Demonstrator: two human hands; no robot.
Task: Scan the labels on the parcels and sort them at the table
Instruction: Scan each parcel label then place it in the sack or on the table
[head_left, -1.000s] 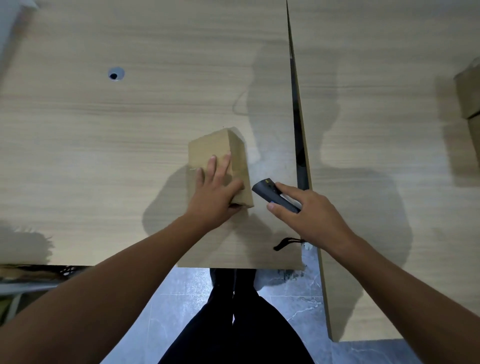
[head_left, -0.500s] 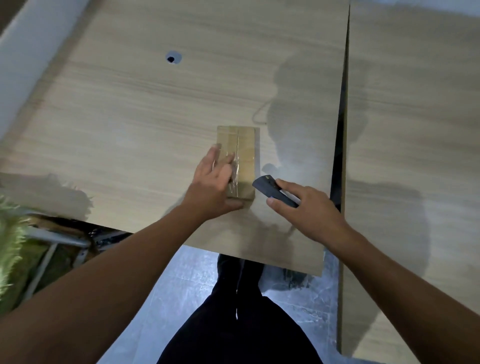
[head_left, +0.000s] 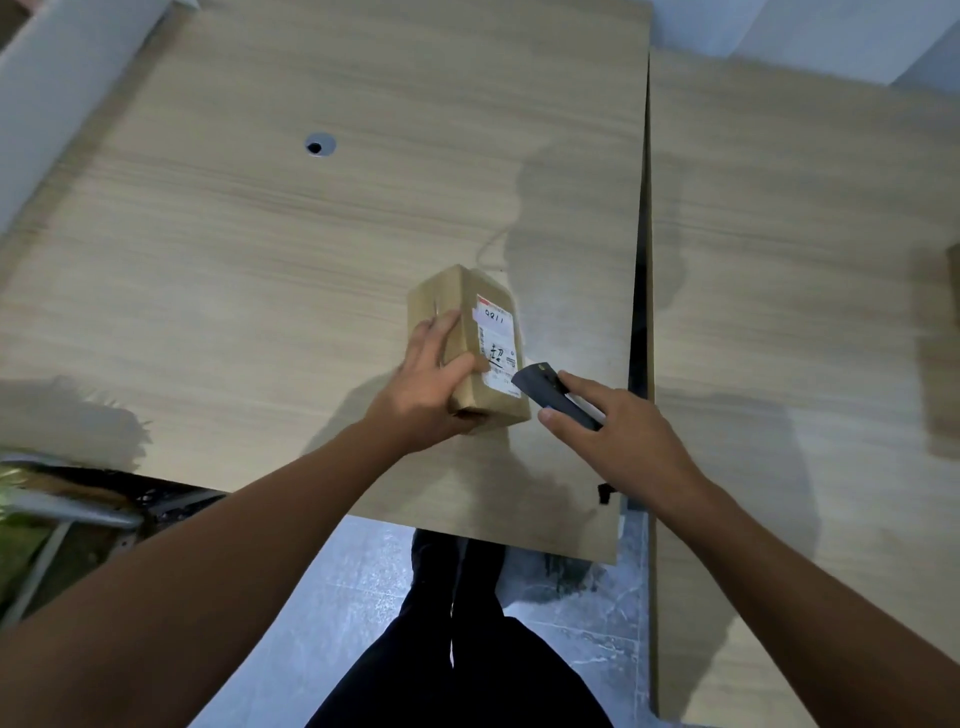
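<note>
Our left hand (head_left: 434, 395) grips the box (head_left: 451, 293) from the left. The fingers curl over its left face, and the thumb lies across the near part of the face that carries the label (head_left: 498, 340). The box is tilted, so the label face points up and to the right. The label is white with handwritten marks and fine print that is too small to read. We cannot tell whether the near end of the box rests on the table (head_left: 249, 291) or is held just above it.

Our right hand (head_left: 621, 439) grips the scanner (head_left: 543, 389), a dark handheld unit. The index finger runs along its far side and the thumb presses its near side. The scanner head points far and left at the near right corner of the label and sits just beside the box. We cannot tell whether the two touch. A short black strap (head_left: 603, 492) hangs below the right wrist.

The box sits near the right edge of the table, towards its near side. A round hole (head_left: 318, 145) lies far left in the tabletop, well apart from the box. A narrow dark gap (head_left: 641, 270) separates this table from a second table (head_left: 789, 322) on the right. A second box (head_left: 954, 291) shows partly at the right edge of that table. Pale floor (head_left: 358, 577) shows below the near edge.
</note>
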